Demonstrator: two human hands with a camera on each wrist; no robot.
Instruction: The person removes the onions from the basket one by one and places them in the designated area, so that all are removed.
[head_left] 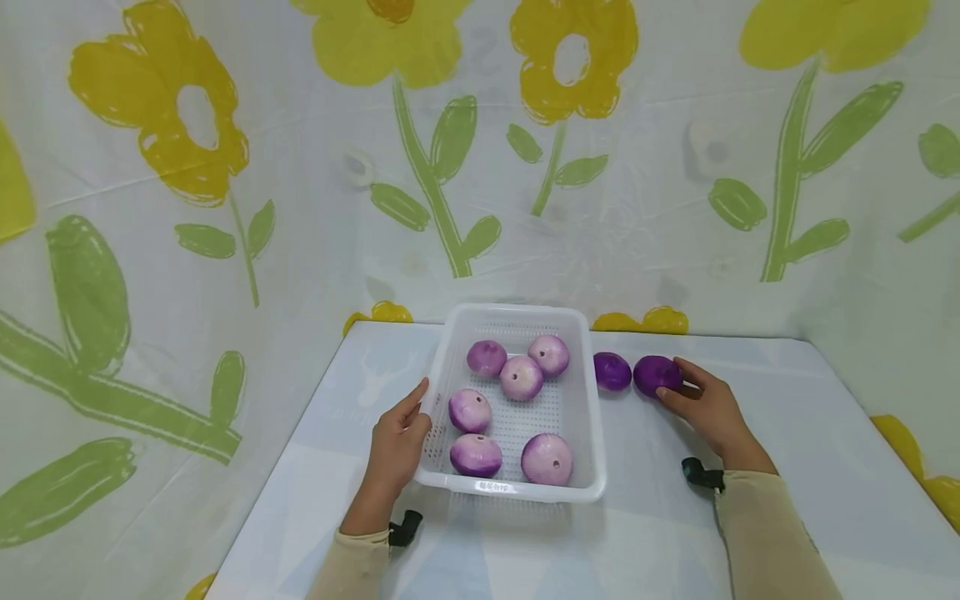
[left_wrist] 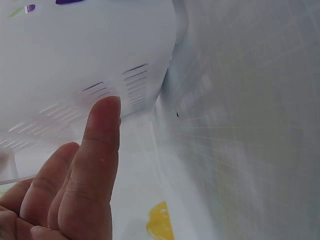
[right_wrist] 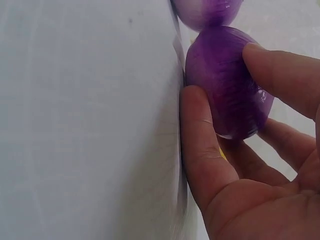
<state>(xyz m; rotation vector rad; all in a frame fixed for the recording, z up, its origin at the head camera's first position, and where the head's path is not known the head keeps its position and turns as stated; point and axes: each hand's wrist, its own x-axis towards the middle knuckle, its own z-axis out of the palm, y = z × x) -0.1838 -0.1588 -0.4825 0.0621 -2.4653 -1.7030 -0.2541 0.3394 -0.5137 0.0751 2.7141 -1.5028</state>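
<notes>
A white plastic basket (head_left: 592, 433) stands on the table, with several purple-and-white onions (head_left: 547, 459) in it, some showing a small hole. Against its left wall rests my left hand (head_left: 399, 440), the index finger straight along the outside; in the left wrist view the fingers (left_wrist: 100, 165) lie beside the slotted wall. To the right of the basket my right hand (head_left: 708, 408) holds a dark purple onion (head_left: 655, 375) between thumb and fingers, low at the table surface. Its neighbour, another dark purple onion (head_left: 612, 372), sits between it and the basket. The right wrist view shows the held onion (right_wrist: 225, 85) touching this neighbour.
The pale table (head_left: 637, 533) extends around the basket to both sides. Behind it and at the sides hangs a white cloth (head_left: 645, 242) printed with yellow flowers. A small black device (head_left: 405, 528) is strapped at the left wrist, another (head_left: 702, 473) at the right.
</notes>
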